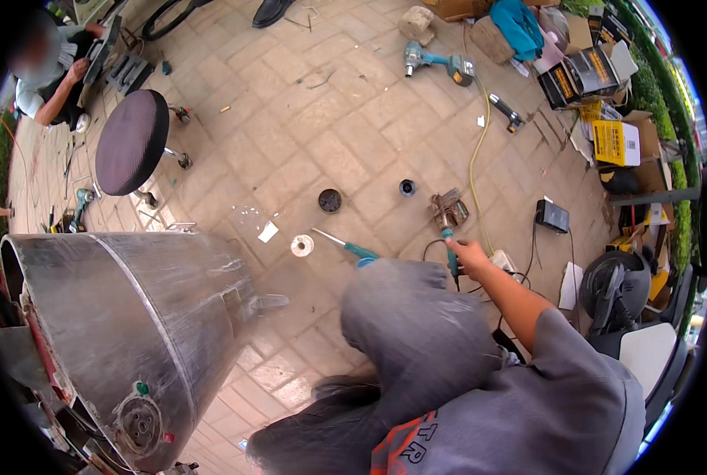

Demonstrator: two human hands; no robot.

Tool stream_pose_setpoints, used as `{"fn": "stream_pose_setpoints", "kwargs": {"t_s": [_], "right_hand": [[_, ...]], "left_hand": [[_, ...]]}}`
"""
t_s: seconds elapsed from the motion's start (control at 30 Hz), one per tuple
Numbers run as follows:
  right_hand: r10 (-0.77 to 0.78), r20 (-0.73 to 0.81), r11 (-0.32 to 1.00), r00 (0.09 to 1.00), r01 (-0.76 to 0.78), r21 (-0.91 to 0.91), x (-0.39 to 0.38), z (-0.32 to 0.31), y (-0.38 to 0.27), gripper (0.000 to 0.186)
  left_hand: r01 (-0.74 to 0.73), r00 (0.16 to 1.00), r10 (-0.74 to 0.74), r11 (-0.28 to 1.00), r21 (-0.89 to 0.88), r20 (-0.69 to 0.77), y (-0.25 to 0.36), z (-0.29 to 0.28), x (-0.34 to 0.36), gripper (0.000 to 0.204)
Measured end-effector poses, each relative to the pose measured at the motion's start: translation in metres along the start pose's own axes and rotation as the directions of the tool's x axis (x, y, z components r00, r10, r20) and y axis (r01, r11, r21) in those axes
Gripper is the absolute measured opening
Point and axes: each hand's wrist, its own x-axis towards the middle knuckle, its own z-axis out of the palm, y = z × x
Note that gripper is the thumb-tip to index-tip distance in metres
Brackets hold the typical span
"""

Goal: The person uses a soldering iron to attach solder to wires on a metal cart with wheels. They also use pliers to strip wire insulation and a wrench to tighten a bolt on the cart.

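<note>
My right hand [470, 258] is closed round the green handle of a soldering iron [451, 247], low over the paving to the right of my bent knee. The iron's front end lies at a small rusty metal holder [453, 210]; whether it rests in it or just touches it I cannot tell. My left hand does not show. Left of the iron, a screwdriver [360, 251] with a green handle lies beside a white spool, likely of solder wire [302, 245]. Beyond them are a dark round tin [329, 200] and a small black ring-shaped part [407, 188].
A large grey metal shell [124, 317] stands at left, with a round stool [132, 142] behind. Another person [53, 75] sits far left. A cordless impact wrench [439, 63], a yellow cord [473, 158], a black power adapter [553, 215] and boxes [614, 142] lie toward the right.
</note>
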Motion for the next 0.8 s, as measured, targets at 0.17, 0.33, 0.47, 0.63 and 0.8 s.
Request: {"fn": "stream_pose_setpoints", "kwargs": {"t_s": [0.17,0.33,0.47,0.63,0.8], "right_hand": [[-0.077,0.112,0.995,0.991,0.084,-0.058,-0.028,-0.019,-0.012,0.038],[0.027,0.083,0.998,0.996,-0.023,-0.05,-0.067,-0.059,-0.006,0.032],[-0.221,0.132,0.843,0.966,0.257,-0.472,-0.108,-0.077,-0.008,0.031],[-0.549,0.343,0.657,0.762,0.647,-0.386,-0.095,-0.004,-0.061,0.033],[-0.619,0.53,0.321,0.579,0.803,-0.503,-0.057,0.081,-0.107,0.027]], "left_hand": [[0.658,0.742,-0.658,0.751,-0.044,-0.132,-0.143,0.033,0.013,0.032],[0.74,0.667,-0.658,0.528,0.417,-0.351,-0.292,0.007,0.052,0.07],[0.764,0.635,-0.37,0.428,0.482,-0.678,-0.407,-0.035,0.061,0.095],[0.767,0.571,-0.201,0.476,0.43,-0.796,-0.476,-0.052,0.06,0.089],[0.763,0.616,-0.282,0.446,0.468,-0.736,-0.471,-0.057,0.068,0.066]]}}
